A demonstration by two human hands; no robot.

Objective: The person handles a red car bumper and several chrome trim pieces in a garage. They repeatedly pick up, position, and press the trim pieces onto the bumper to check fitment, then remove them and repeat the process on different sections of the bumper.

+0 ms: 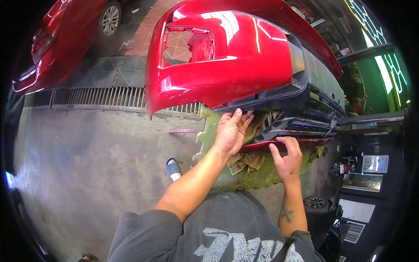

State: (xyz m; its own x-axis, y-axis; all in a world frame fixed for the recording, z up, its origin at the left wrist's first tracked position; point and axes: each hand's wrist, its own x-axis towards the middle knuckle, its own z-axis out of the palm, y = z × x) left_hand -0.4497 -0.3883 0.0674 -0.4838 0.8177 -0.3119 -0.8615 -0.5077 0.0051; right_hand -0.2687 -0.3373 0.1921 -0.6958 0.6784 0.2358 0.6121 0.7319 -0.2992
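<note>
A large glossy red car bumper [262, 50] with black lower trim [283, 101] stands in front of me, a squarish opening on its left part. My left hand [231, 133] is at the underside of the black trim, palm turned up, thumb and fingers apart, fingertips at the trim's edge. Lower right, my right hand [288, 162] is beside the bumper's lower red strip [312, 143], its thumb and bent forefinger spread apart. Its other fingers are partly hidden. Between the hands, a brown cloth [246, 162] lies below the bumper on a greenish mat [207, 131].
A red car [65, 43] stands at the far left. A drain grate [100, 97] crosses the floor behind the bumper. My foot in a blue slipper [173, 167] is on the concrete. A dark vehicle with a black wheel [315, 202] is at the lower right.
</note>
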